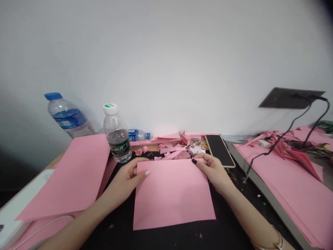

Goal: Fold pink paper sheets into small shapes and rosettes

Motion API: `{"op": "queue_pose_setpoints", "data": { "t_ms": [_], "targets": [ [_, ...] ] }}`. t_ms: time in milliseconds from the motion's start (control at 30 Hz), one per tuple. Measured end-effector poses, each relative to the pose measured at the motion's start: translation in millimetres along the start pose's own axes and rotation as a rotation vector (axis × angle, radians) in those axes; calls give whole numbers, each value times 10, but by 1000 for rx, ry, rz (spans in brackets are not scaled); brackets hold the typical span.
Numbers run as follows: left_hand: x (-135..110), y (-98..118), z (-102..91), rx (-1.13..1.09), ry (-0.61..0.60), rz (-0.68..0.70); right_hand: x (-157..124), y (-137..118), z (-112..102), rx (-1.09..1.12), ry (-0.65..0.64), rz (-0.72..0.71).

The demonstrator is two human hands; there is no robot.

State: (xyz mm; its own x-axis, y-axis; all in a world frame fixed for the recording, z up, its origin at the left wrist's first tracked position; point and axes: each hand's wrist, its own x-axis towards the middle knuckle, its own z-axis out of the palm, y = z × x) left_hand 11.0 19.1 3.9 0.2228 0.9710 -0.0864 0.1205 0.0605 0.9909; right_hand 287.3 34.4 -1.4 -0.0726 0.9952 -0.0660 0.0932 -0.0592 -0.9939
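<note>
Over the black work surface (161, 240), a pink sheet (173, 194) is held directly between both hands, neither being nearer. Its far edge is run crosswise, pinched near the left corner by the left hand (130, 175) and near the right by the right hand (215, 172).

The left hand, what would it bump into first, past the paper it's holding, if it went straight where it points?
Past the sheet it holds, the left hand would probably meet the pink scraps beyond the sheet's top edge, though depth is hard to judge here.
</note>
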Motion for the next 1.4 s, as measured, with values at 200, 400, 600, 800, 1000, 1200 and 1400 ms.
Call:
{"op": "queue_pose_setpoints", "data": {
  "t_ms": [200,400,600,800,1000,1200,1400],
  "targets": [
    [-65,-96,21,47,24,-3,-17,59,123,-68,71,-75],
    [-81,-106,35,186,78,21,-4,94,96,-106,55,-102],
    [-90,-110,20,110,84,-15,-6,72,72,27,15,-36],
    [-77,-121,19,67,75,-33,-24,58,117,27,37,-96],
    [-75,-116,18,122,55,-15,-51,99,171,106,41,4],
    [-80,-104,27,119,50,-4,-51,174,180,139,88,39],
    [-56,-116,30,81,42,-33,-26,156,138,48,67,2]
  ]
}}
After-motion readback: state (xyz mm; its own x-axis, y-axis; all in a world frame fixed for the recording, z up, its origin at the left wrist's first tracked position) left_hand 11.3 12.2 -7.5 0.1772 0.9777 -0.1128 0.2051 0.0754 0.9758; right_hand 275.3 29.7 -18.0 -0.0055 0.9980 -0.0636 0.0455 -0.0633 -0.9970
